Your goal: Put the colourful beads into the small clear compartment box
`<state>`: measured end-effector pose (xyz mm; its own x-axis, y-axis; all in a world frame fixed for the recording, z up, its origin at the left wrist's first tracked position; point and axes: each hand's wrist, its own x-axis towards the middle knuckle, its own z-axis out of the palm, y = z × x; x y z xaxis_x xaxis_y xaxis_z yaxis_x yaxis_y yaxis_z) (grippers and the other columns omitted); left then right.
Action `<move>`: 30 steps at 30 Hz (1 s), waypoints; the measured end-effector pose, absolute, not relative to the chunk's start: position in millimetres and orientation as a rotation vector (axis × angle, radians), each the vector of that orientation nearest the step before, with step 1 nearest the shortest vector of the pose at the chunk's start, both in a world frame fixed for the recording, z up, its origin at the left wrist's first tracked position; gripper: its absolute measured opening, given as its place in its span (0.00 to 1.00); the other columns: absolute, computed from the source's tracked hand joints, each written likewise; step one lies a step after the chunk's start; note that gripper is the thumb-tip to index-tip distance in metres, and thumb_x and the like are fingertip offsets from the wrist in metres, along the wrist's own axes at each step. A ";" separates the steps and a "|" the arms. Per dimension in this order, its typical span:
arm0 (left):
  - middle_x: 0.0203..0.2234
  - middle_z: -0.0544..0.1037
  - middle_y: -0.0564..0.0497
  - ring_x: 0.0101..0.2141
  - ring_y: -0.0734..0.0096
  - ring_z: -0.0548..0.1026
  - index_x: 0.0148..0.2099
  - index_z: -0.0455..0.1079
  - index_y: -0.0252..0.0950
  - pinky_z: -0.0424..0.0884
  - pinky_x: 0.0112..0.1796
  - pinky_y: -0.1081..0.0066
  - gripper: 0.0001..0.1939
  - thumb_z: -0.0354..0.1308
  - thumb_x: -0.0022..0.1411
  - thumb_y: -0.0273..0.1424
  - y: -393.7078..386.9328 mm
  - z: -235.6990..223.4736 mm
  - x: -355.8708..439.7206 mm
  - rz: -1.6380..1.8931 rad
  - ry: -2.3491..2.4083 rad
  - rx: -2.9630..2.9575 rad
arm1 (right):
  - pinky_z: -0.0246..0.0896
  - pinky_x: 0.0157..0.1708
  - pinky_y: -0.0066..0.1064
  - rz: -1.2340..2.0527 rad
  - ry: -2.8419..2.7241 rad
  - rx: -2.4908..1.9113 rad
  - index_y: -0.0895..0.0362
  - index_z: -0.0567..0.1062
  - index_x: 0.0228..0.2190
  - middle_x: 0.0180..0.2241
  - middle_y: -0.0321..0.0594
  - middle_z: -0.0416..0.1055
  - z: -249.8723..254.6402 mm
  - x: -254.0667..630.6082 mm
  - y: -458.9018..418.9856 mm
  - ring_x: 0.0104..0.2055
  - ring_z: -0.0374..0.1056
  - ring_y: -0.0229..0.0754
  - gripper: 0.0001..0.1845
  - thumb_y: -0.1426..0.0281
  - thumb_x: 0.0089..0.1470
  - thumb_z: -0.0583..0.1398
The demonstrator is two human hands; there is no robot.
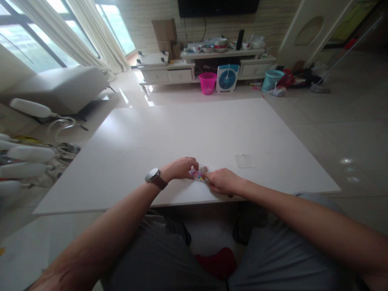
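A small clear plastic box [203, 166] with several tiny colourful pieces [198, 175] in it sits near the table's front edge. My left hand [182, 167], with a watch on its wrist, is closed around the box's left side. From the right, my right hand [223, 180] reaches the box with its index finger at the pieces. Its other fingers are curled under, and whatever they hold is hidden. A bit of something dark [230, 196] shows below that hand. To the right lies a flat, clear square lid or plate [245, 161].
Both hands work over a white table [169, 133]. Past its far edge stand a pink basket [207, 84], a blue box fan [227, 78] and a low cabinet [180, 75] carrying dishes. White-armed lamp parts [30, 153] are at the left.
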<state>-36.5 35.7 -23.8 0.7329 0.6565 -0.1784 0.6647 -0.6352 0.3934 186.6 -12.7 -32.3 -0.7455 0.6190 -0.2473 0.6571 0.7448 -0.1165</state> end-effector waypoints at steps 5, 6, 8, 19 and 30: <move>0.34 0.75 0.51 0.33 0.71 0.72 0.41 0.76 0.38 0.67 0.36 0.74 0.13 0.67 0.51 0.31 35.8 -24.6 -36.9 -0.028 1.028 2.494 | 0.64 0.36 0.34 -0.271 2.775 1.025 0.59 0.66 0.50 0.40 0.50 0.78 -29.9 187.1 -12.2 0.39 0.75 0.50 0.18 0.67 0.59 0.51; 0.34 0.76 0.51 0.33 0.71 0.72 0.41 0.76 0.37 0.67 0.36 0.74 0.13 0.67 0.51 0.31 35.8 -24.9 -37.0 -0.029 1.026 2.496 | 0.64 0.36 0.34 -0.270 2.775 1.021 0.58 0.67 0.49 0.40 0.50 0.78 -29.5 187.3 -12.0 0.39 0.75 0.50 0.17 0.67 0.60 0.51; 0.34 0.76 0.51 0.33 0.71 0.73 0.41 0.76 0.37 0.67 0.36 0.74 0.13 0.67 0.51 0.31 35.6 -25.4 -37.1 -0.027 1.019 2.502 | 0.64 0.36 0.34 -0.271 2.778 1.008 0.58 0.68 0.48 0.40 0.49 0.78 -29.1 187.7 -11.5 0.39 0.75 0.49 0.16 0.67 0.60 0.51; 0.40 0.74 0.49 0.30 0.74 0.73 0.45 0.72 0.36 0.69 0.31 0.75 0.17 0.64 0.51 0.32 40.5 -14.3 -48.4 0.093 1.047 2.360 | 0.61 0.36 0.32 -0.286 2.777 1.033 0.57 0.69 0.49 0.40 0.48 0.78 -22.1 189.8 -10.4 0.39 0.74 0.48 0.17 0.66 0.60 0.52; 0.29 0.78 0.52 0.30 0.71 0.74 0.35 0.75 0.36 0.67 0.30 0.75 0.08 0.60 0.49 0.26 51.5 -16.0 -71.2 -0.155 1.298 2.262 | 0.56 0.32 0.30 -0.272 2.798 1.082 0.55 0.69 0.49 0.39 0.46 0.78 -19.7 194.6 -8.0 0.36 0.73 0.45 0.16 0.66 0.60 0.53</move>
